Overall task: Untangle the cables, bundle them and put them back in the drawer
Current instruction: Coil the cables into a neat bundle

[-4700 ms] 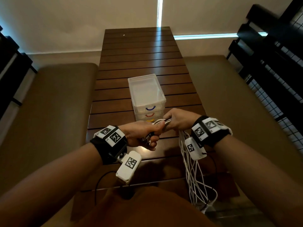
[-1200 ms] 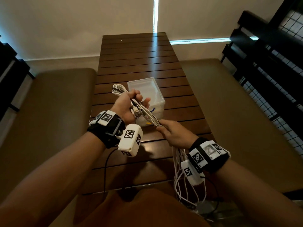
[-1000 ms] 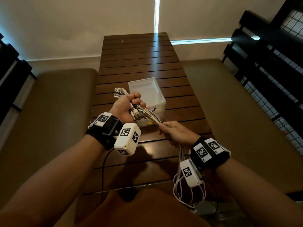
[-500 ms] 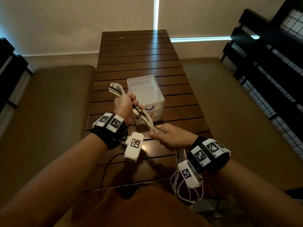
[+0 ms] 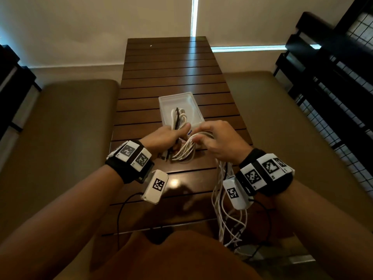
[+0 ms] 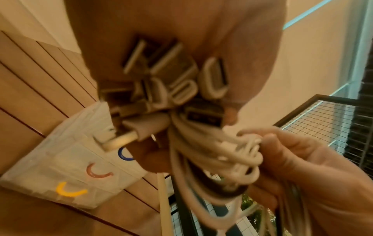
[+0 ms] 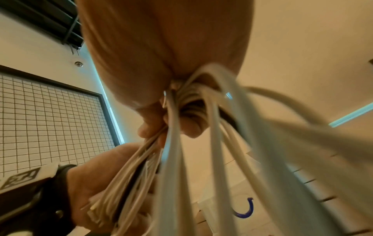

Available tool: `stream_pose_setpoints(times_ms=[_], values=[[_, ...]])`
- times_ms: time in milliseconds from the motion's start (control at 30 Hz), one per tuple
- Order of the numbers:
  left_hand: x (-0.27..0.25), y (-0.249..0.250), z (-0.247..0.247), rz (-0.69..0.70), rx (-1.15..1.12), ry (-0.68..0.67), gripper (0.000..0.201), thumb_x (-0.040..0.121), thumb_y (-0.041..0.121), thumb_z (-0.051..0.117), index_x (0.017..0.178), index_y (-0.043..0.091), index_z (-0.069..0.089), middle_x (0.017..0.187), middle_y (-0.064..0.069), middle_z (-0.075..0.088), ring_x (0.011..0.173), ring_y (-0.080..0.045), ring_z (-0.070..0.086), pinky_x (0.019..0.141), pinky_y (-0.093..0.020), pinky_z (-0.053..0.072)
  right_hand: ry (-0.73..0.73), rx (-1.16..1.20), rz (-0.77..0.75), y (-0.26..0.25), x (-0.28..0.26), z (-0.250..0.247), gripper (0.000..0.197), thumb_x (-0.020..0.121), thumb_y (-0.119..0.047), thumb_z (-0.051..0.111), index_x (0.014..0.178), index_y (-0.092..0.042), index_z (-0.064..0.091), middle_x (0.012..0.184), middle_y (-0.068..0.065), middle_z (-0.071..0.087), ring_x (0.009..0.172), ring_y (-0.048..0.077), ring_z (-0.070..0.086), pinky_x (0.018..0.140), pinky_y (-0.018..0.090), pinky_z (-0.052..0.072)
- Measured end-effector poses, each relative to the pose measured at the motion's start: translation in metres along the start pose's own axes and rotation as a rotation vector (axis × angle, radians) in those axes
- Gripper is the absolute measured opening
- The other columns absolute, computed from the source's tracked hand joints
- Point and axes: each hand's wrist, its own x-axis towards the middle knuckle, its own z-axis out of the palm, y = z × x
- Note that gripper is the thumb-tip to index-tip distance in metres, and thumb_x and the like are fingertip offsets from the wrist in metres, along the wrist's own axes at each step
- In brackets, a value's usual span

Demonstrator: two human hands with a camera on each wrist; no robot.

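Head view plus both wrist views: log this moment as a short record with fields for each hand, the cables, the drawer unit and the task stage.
left hand: grip closed round the folded cable bundle, plug ends sticking out
right hand: grip on the white cables, winding strands
loose cables: hanging off the table edge
drawer unit: clear, on the table; blue, red and yellow handles
stage: bundling, none visibly in a drawer
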Motion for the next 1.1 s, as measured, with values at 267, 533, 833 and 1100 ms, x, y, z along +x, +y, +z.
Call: stream_pose_setpoints(times_ms=[267, 533, 833, 1100], values=[[-0.003, -0.002, 0.006, 0.094, 0.068, -0.225, 0.047, 0.061, 0.026, 0.089, 0.099, 0.008, 0.067, 0.096, -0.018, 0.07, 0.09, -0.034, 0.068, 0.088, -0.047, 0.055, 0.007, 0.142, 0.071, -0.008, 0.013, 0.002, 0.016, 0.081, -0.017, 0.073, 0.088, -0.013, 0.06, 0.078, 0.003, 0.068, 0.069, 0.017, 0.066, 0.067, 0.041, 0.056], [-0.01, 0.009, 0.019, 0.04, 0.004, -0.276, 0.017, 0.085, -0.008, 0.056, 0.096, 0.002, 0.065, 0.091, -0.011, 0.069, 0.08, -0.017, 0.068, 0.07, -0.03, 0.055, 0.001, 0.178, 0.053, -0.011, 0.016, -0.004, 0.028, 0.078, -0.018, 0.078, 0.087, -0.013, 0.052, 0.072, -0.007, 0.062, 0.055, -0.001, 0.057, 0.053, 0.015, 0.042], [-0.013, 0.008, 0.026, -0.096, -0.264, -0.314, 0.013, 0.094, -0.005, 0.043, 0.097, 0.001, 0.055, 0.068, -0.003, 0.064, 0.06, -0.014, 0.053, 0.057, -0.032, 0.051, 0.167, 0.044, -0.061, -0.01, 0.02, -0.008, 0.042, 0.058, -0.027, 0.09, 0.079, -0.021, 0.054, 0.08, -0.009, 0.054, 0.075, 0.014, 0.054, 0.067, 0.035, 0.052], [-0.022, 0.019, 0.035, 0.001, -0.279, -0.206, 0.012, 0.097, 0.001, 0.042, 0.097, 0.011, 0.049, 0.07, -0.005, 0.046, 0.05, -0.01, 0.044, 0.051, -0.031, 0.042, 0.209, 0.065, -0.133, -0.013, 0.026, -0.013, 0.048, 0.057, -0.03, 0.09, 0.098, -0.018, 0.068, 0.086, -0.015, 0.046, 0.08, 0.01, 0.051, 0.072, 0.032, 0.055]])
